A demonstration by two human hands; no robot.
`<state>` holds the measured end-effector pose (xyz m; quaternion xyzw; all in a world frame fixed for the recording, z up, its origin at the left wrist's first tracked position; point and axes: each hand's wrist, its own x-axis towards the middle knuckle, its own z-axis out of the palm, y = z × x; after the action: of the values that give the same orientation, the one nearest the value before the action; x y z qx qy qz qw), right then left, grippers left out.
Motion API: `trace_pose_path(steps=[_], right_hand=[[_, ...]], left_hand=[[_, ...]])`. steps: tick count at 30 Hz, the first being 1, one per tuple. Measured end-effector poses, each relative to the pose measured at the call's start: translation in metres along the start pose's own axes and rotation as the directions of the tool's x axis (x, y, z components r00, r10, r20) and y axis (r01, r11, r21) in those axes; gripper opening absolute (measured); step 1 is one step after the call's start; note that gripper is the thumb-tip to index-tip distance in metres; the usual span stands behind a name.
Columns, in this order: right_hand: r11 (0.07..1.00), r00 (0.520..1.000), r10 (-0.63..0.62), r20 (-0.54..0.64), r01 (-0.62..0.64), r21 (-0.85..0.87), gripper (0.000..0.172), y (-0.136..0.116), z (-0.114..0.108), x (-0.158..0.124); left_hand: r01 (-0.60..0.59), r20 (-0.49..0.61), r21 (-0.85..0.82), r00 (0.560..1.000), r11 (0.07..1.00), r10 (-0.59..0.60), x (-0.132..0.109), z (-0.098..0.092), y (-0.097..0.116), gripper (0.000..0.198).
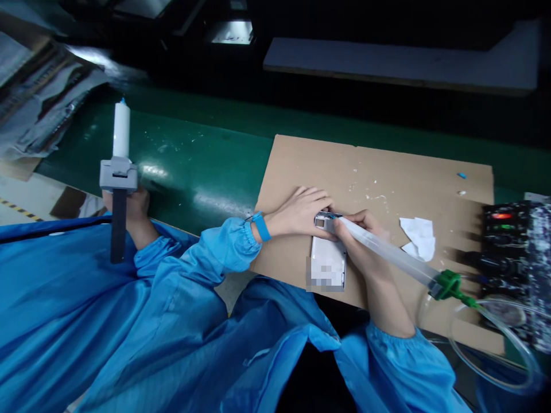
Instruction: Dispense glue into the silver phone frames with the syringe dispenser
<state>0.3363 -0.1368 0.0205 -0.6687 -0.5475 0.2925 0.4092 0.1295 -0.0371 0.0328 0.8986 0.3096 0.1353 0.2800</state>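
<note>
My left hand (303, 211) reaches in from the left over the cardboard, fingers curled around the edge of a small silver-grey part (321, 221). A flat, pale rectangular casing (329, 258) lies directly below it, partly blurred out. My right hand (359, 235) grips a long translucent dispensing syringe (383, 246) near its tip, the thumb along the barrel. The tip meets the silver-grey part or hovers just over it; I cannot tell which. At the syringe's rear end is a green adapter (447, 285) with a clear hose (508, 381) running from it.
A cardboard sheet (318, 166) covers part of the green bench (206, 160). White crumpled paper (418, 237) lies right of my right hand. A speckled control box (512, 264) with hoses stands at right. Another person's hand (136, 205) at left holds a caulking gun (119, 175).
</note>
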Motion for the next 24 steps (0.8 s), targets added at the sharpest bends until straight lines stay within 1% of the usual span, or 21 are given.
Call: trace_pose_path(steps=[3,10,14,17,21,24], right_hand=[[1.0,1.0,-0.014,-0.008,0.014,0.006,0.039,0.0013,0.0,0.0002],[1.0,1.0,0.0,0.0,0.0,0.015,0.037,0.0092,0.0015,0.0],[1.0,1.0,-0.012,-0.006,0.012,0.014,0.037,0.0072,0.0006,0.0009],[1.0,1.0,-0.008,-0.023,0.008,0.006,0.038,0.0058,-0.0003,0.0015],[1.0,1.0,0.014,-0.02,-0.014,0.003,0.037,0.0046,-0.0005,0.002],[1.0,0.999,0.008,-0.038,-0.009,-0.009,0.037,0.0018,-0.0007,0.0025]], left_hand=[[0.001,0.002,-0.005,1.0,1.0,-0.001,-0.0002,0.0003,-0.0002,0.053],[0.005,0.015,-0.003,1.0,1.0,-0.005,0.0,0.0003,-0.0012,0.055],[-0.002,0.003,0.006,1.0,1.0,0.002,-0.0001,0.0016,-0.0025,0.055],[-0.015,-0.006,0.005,1.0,1.0,0.015,0.0,0.0023,-0.0032,0.051],[-0.011,0.003,-0.005,1.0,1.0,0.011,0.0007,0.0019,-0.0032,0.05],[0.002,0.012,-0.001,1.0,1.0,-0.002,0.0009,0.0012,-0.003,0.051]])
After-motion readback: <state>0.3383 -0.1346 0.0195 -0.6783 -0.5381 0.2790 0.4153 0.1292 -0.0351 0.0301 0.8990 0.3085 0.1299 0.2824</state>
